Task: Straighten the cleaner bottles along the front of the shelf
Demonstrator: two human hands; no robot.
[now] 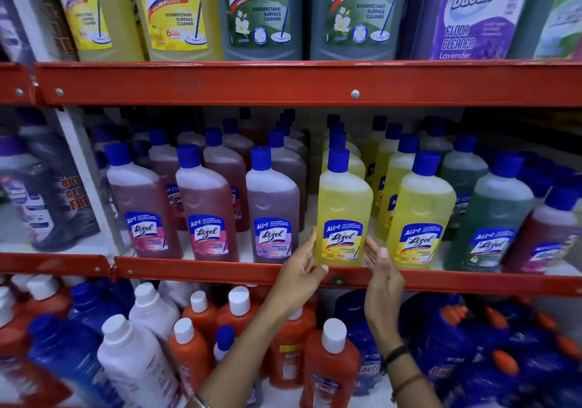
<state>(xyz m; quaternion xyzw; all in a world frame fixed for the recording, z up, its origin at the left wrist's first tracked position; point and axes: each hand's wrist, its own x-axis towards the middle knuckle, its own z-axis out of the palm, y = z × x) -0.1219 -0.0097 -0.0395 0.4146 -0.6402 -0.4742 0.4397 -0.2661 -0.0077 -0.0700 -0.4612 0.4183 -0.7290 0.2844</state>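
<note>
Your left hand point(299, 269) and right hand point(379, 264), fingers loosely spread, flank the yellow bottle point(343, 215), seemingly touching; next, square it forward.

Red metal shelf rails point(283, 83), white shelf boards point(214, 250) (dim behind), even light

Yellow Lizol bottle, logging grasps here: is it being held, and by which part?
The yellow Lizol bottle is flanked low on its sides by the left hand and right hand; a firm grip can't be told.
</note>
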